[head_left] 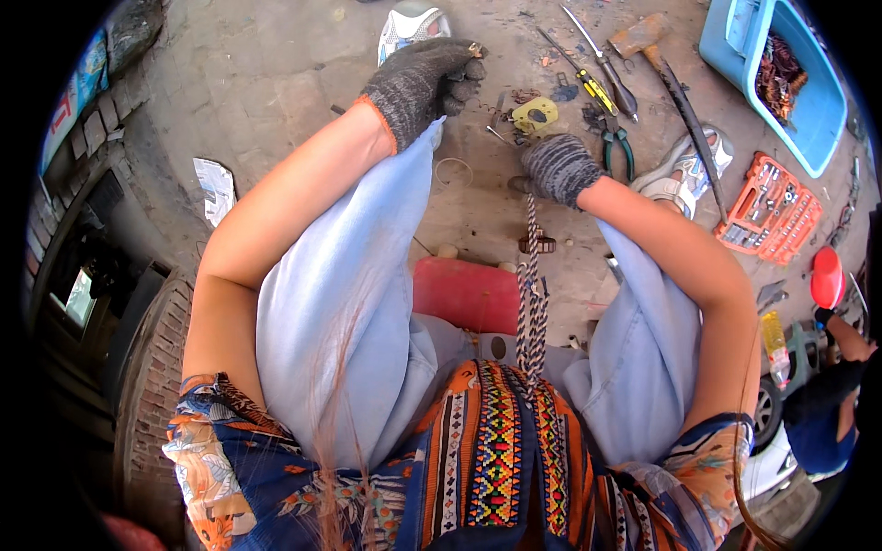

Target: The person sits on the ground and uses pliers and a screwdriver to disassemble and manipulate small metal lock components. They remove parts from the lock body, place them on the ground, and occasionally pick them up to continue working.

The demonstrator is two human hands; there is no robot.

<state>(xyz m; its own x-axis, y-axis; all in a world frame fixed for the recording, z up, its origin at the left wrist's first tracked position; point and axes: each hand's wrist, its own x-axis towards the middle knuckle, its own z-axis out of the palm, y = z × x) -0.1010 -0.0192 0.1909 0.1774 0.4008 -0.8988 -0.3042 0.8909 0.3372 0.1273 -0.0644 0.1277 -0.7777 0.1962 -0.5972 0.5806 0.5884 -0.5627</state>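
My left hand (424, 84), in a dark grey knitted glove, is raised over my left knee near my shoe (412, 28). Its fingers curl inward; whatever they may hold is hidden. My right hand (562, 172), gloved the same way, is low between my knees with its fingers curled, and its grip is hidden too. Close to it lie a yellowish flat part (535, 116) with a hole and dark green-handled pliers (616, 151). A black-and-white braided cord (531, 312) hangs from my patterned top toward my right hand. Beneath it sits a round brown ribbed part (538, 243).
Beyond my right hand are a yellow-handled screwdriver (595, 90), a dark-handled pointed tool (621, 90) and a hammer (675, 87). A blue bin (831, 138) holds reddish-brown scrap. An orange socket case (772, 209) lies open. A red seat (467, 294) is under me; another person (827, 404) is at right.
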